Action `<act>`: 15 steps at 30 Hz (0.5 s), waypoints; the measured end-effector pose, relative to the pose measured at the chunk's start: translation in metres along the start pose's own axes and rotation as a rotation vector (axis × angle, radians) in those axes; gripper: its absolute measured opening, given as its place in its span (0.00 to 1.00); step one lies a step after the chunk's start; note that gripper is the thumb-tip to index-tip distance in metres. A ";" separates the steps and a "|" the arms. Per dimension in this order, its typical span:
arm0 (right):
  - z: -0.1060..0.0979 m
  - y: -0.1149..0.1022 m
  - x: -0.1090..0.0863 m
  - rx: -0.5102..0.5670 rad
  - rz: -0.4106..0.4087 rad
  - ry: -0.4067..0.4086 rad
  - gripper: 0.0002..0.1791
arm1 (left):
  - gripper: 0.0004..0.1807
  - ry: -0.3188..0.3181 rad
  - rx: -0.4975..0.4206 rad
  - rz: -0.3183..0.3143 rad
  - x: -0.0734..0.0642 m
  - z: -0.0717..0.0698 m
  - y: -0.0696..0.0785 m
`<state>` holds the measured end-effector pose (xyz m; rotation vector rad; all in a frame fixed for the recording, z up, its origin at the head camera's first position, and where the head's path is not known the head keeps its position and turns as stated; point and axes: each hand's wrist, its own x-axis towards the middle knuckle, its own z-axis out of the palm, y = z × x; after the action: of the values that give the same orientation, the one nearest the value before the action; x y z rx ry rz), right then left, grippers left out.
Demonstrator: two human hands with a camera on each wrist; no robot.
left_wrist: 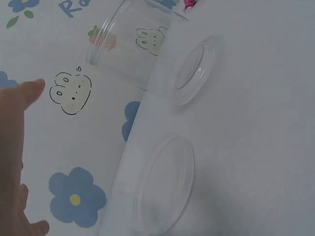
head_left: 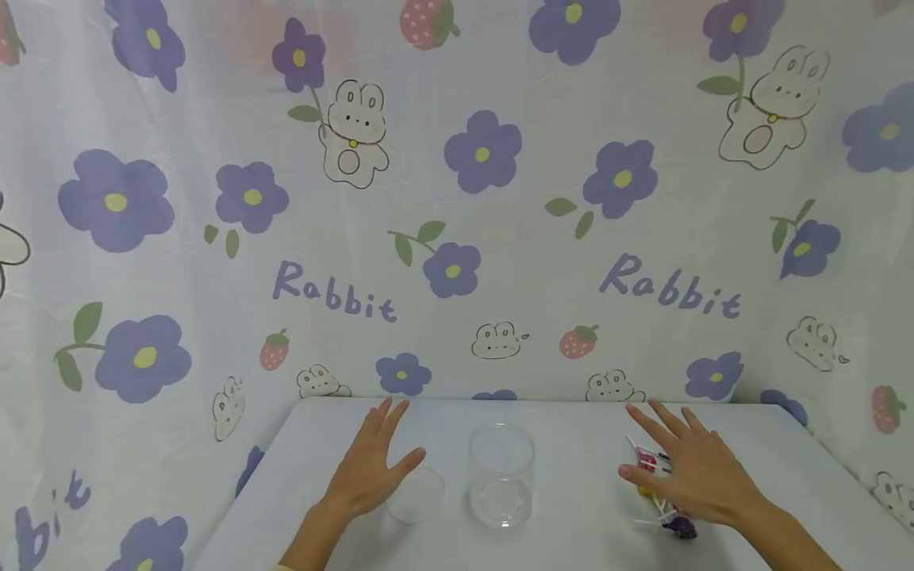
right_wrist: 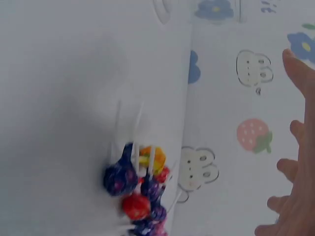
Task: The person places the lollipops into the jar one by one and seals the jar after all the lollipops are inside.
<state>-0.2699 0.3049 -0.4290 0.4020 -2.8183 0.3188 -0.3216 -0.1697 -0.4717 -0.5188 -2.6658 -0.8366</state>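
Purple lollipop (head_left: 681,526) near the right hand (head_left: 703,473)

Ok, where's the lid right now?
In the head view, the lid lies on the table, left of the jar and near the left hand's thumb.

Two hands (head_left: 366,473) (head_left: 707,476), one clear jar (head_left: 502,476), one clear lid (left_wrist: 166,184), one table (head_left: 578,452), at least six lollipops (right_wrist: 136,205)
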 end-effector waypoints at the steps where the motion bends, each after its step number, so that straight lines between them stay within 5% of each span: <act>1: 0.000 0.005 -0.001 0.016 0.005 -0.003 0.51 | 0.45 0.001 -0.040 0.012 0.001 0.003 0.003; 5: -0.001 0.025 -0.008 0.083 0.046 -0.015 0.51 | 0.49 0.008 -0.184 0.041 0.006 0.014 0.015; 15: 0.010 0.080 -0.034 0.241 0.177 0.020 0.46 | 0.62 -0.045 -0.585 -0.007 0.016 0.058 0.039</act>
<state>-0.2649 0.3860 -0.4631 0.1961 -2.8084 0.6995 -0.3294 -0.1012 -0.4919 -0.6598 -2.4320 -1.6337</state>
